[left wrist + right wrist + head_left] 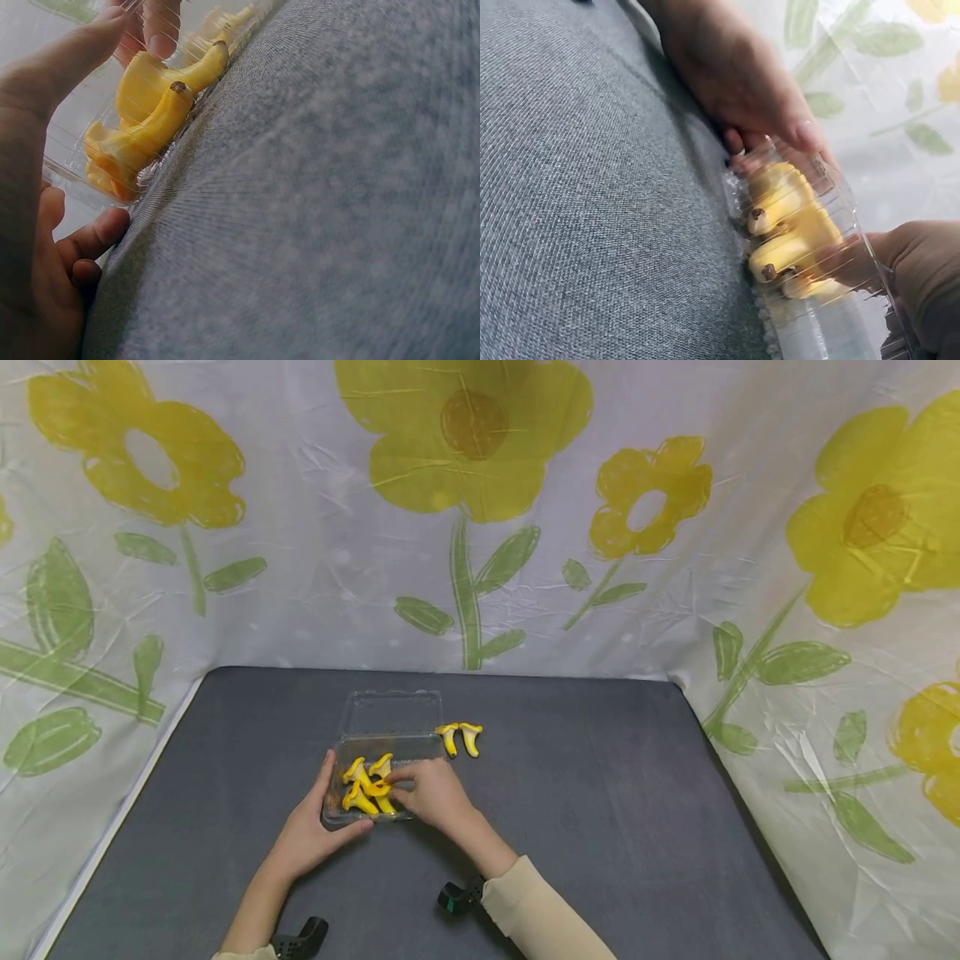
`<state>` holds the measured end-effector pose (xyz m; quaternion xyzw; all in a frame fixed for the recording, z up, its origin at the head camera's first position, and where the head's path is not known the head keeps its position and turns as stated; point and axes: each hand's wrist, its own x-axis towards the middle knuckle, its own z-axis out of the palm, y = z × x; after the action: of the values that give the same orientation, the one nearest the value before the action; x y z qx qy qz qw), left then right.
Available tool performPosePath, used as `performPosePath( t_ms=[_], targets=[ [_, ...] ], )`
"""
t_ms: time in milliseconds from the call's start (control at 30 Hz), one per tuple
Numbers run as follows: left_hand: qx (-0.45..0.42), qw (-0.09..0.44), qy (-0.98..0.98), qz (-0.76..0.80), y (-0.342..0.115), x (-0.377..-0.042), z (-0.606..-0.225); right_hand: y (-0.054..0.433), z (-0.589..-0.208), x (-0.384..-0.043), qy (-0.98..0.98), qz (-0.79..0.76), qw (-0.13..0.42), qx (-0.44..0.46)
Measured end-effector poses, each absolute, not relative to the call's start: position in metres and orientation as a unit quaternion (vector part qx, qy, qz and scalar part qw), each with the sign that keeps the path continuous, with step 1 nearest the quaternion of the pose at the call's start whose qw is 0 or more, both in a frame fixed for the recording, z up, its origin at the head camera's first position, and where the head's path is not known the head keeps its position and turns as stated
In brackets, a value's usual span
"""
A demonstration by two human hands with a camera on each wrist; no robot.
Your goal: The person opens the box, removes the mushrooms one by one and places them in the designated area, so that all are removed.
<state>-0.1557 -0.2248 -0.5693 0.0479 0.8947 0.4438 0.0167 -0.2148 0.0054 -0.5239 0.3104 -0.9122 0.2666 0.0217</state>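
Observation:
A hinged clear plastic box (431, 752) lies with its lid laid back on the dark table. Several yellow trumpet-shaped mushrooms (360, 802), like chanterelles, sit inside, stalks showing through the wall (772, 259). My left hand (311, 827) grips the box's near left corner, fingers along the left side and thumb at the front rim. Reaching over the right rim, my right hand (435, 793) pinches a mushroom (378, 788) that lies on top of the others. Part of that mushroom is hidden behind the fingers.
Two more yellow mushrooms (459, 737) lie side by side on the table just beyond the box's right back corner. The clear lid (393, 712) extends toward the back. A dark grey cloth covers the table (600, 810), and a flower-printed white curtain (315, 568) surrounds it.

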Motion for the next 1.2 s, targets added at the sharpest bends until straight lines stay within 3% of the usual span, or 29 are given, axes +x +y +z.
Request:
performPosePath(
  t_ms=[400,833,1200],
  targets=[
    [0.047,0.017,0.893,0.448,-0.2246,-0.1558,-0.5698,0.0020,-0.5256,-0.2130,-0.909,0.276,0.042,0.309],
    [0.043,0.018,0.894,0.446,-0.2247,-0.1561,-0.5699,0.0034,-0.5293,-0.2105,-0.896,0.281,0.109,0.327],
    [0.044,0.016,0.892,0.450,-0.2242,-0.1557,-0.5696,0.0056,-0.5266,-0.2109,-0.892,0.296,0.113,0.322]
  ],
)
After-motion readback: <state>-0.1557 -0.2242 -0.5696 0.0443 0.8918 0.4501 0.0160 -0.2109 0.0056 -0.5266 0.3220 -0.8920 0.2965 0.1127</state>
